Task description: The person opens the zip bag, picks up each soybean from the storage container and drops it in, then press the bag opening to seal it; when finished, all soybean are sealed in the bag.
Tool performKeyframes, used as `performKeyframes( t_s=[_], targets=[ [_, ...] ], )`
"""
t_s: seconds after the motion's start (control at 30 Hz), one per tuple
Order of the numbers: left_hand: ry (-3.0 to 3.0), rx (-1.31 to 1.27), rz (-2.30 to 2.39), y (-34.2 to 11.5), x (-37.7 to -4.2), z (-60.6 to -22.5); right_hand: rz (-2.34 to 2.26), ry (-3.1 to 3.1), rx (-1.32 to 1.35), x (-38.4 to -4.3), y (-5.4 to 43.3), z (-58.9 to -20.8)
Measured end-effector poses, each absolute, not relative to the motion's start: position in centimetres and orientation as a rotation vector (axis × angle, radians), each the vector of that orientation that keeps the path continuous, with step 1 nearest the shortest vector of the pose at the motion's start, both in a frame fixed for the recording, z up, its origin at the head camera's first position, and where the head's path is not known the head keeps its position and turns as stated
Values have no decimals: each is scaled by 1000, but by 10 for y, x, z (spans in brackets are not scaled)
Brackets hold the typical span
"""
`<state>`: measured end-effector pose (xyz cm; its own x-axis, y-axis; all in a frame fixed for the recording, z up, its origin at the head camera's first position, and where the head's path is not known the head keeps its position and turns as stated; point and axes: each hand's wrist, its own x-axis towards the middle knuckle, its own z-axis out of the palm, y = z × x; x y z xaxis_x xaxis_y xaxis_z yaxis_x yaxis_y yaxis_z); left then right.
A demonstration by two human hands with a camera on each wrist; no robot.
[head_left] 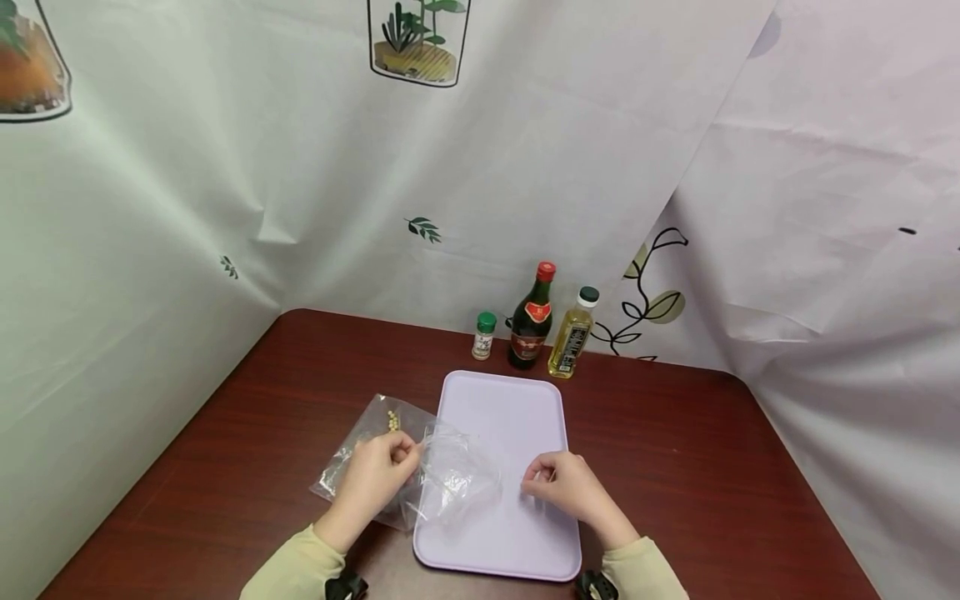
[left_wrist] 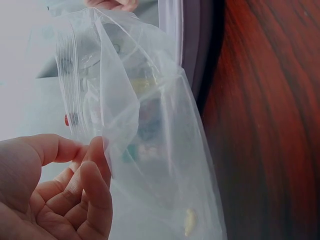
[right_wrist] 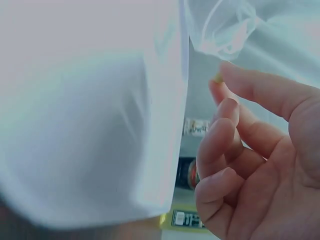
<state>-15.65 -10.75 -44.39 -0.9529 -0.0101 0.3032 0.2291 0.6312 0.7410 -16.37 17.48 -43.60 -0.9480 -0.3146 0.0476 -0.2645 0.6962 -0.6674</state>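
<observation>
A clear zip bag (head_left: pixel 457 479) lies partly on the table and partly over the lilac tray (head_left: pixel 502 417). Small pale-yellow beans (head_left: pixel 392 419) show inside it, and a single bean (left_wrist: pixel 190 222) appears low in the bag in the left wrist view. My left hand (head_left: pixel 378 471) pinches the bag near its mouth between thumb and index finger. Over the right half of the tray, my right hand (head_left: pixel 566 483) is apart from the bag. Its thumb and index fingertip pinch a tiny yellow bean (right_wrist: pixel 218 78), mostly covered by the fingers.
Behind the tray stand a green-capped shaker (head_left: pixel 483 336), a dark red-capped bottle (head_left: pixel 531 325) and a bottle of yellow oil (head_left: pixel 573 335). The dark red wooden table (head_left: pixel 675 450) extends on both sides. A white printed cloth (head_left: pixel 337 183) hangs along its back and sides.
</observation>
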Motion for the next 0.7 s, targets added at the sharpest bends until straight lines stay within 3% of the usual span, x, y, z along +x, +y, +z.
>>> performKeyframes(
  t_s=[0.7],
  targets=[
    [-2588,-195,-1196,-104,-154,-439,-1121,2838,-596,-164,139,-433]
  ],
)
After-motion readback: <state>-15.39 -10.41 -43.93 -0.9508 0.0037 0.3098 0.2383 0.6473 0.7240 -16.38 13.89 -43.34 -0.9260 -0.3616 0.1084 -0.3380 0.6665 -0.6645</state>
